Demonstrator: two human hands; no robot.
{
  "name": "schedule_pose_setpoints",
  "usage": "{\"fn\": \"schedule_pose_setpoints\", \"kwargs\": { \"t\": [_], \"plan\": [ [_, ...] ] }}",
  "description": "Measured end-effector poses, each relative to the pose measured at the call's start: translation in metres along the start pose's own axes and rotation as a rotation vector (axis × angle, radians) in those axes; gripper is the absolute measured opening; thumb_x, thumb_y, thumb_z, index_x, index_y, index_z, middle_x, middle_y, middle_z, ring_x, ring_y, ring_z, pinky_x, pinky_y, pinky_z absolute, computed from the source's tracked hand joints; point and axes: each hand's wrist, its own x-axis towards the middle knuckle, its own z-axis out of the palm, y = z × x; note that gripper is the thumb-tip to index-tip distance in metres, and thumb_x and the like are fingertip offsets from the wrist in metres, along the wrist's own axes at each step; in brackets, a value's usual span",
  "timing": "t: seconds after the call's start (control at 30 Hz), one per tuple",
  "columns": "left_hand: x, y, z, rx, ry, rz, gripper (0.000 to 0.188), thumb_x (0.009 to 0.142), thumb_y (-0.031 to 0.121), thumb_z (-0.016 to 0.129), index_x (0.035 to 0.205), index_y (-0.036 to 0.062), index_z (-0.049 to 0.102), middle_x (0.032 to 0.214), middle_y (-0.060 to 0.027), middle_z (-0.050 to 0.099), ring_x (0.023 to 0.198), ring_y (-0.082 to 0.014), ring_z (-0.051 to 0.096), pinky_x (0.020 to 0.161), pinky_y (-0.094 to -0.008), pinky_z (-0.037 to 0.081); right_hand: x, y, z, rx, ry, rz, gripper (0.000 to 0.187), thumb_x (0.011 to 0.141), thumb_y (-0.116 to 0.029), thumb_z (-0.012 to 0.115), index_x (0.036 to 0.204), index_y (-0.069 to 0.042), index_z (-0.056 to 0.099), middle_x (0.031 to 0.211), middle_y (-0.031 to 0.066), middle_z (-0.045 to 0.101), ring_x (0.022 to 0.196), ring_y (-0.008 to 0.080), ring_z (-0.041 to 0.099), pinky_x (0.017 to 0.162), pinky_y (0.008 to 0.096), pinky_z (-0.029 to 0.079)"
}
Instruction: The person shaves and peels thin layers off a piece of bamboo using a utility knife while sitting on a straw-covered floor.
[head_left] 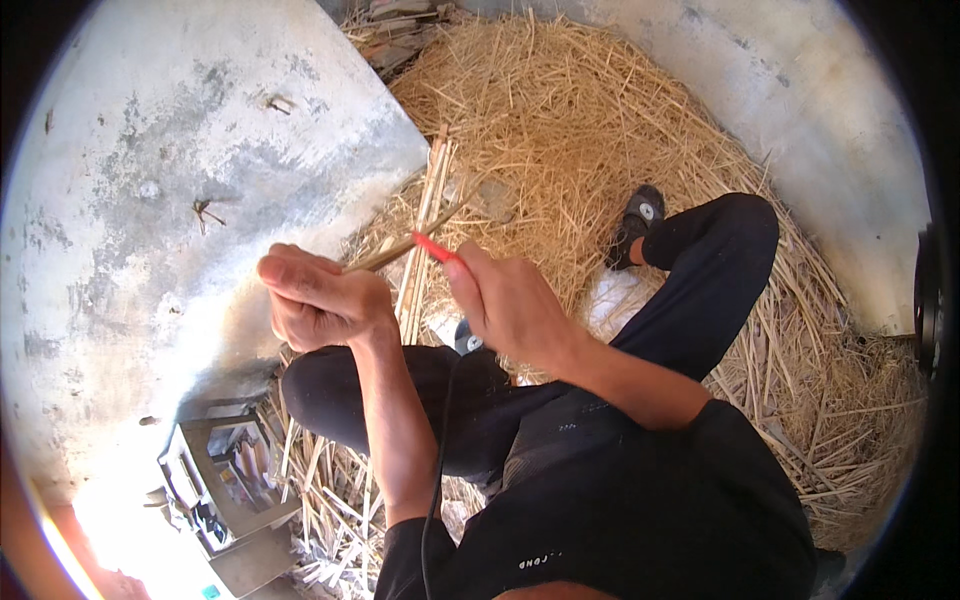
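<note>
- A worn, patchy wall (pixel 130 200) fills my view from 8 to 11 o'clock; another wall (pixel 800 90) curves along from 12 to 3.
- Straw (pixel 560 120) covers the floor between them, heaped at 12 and strewn round to 4.
- At 8 o'clock sits a grey box (pixel 250 525), open, its contents too small for me to make out; glare washes over the spot beside it.
- One shoe (pixel 638 222) of mine rests on the straw at 2.
- Pale stalks (pixel 428 205) lie lengthwise at 11, behind my hands.
- My left hand (pixel 325 297), at 9, is curled tight round one end of a strip (pixel 385 257), which slants out toward 1.
- My right hand (pixel 515 300), near the centre, grips a red tool (pixel 437 248), its tip meeting the strip; whether it presses I cannot tell.
</note>
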Motion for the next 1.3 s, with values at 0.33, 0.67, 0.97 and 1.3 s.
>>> {"fn": "schedule_pose_setpoints", "kwargs": {
  "t": [0.33,0.67,0.97,1.3],
  "plan": [
    [-0.004,-0.003,0.002,0.001,-0.016,0.001,0.050,0.099,0.015,0.034,0.050,0.0074,0.033,0.039,-0.0018,0.031,0.032,-0.0113,0.031,0.036,-0.0266,0.019,0.004,0.033,0.016,-0.149,-0.049,0.107,0.031,0.095,-0.027,0.042,0.086,0.001,0.052,0.054,0.0224,0.053,0.050,0.0419,0.054,0.047,0.0476,0.042],
    [0.006,0.009,0.015,0.146,0.005,0.041,0.052,0.100,0.018,0.034,0.049,0.0077,0.030,0.039,-0.0004,0.031,0.034,-0.0091,0.030,0.036,-0.0254,0.018,0.013,0.126,0.039,-0.448,-0.063,0.186,0.039,0.096,-0.032,0.037,0.091,0.003,0.055,0.058,0.0189,0.057,0.054,0.0400,0.058,0.051,0.0457,0.047],
    [-0.005,0.005,0.007,-0.071,-0.002,0.028,0.051,0.100,0.017,0.035,0.051,0.0088,0.029,0.040,0.0002,0.029,0.035,-0.0089,0.026,0.038,-0.0255,0.018,0.021,0.169,0.055,-0.412,0.076,0.013,0.047,0.096,-0.041,0.037,0.080,0.000,0.053,0.054,0.0187,0.054,0.046,0.0359,0.054,0.047,0.0474,0.044],
    [0.004,-0.007,0.005,-0.029,0.017,-0.032,0.053,0.100,0.020,0.035,0.049,0.0102,0.029,0.040,0.0016,0.029,0.034,-0.0077,0.027,0.037,-0.0248,0.018,0.025,0.136,0.038,1.441,-0.185,0.784,0.048,0.095,-0.055,0.030,0.072,-0.014,0.038,0.050,-0.0085,0.023,0.036,0.0044,0.019,0.033,0.0216,0.019]
  ]
}}
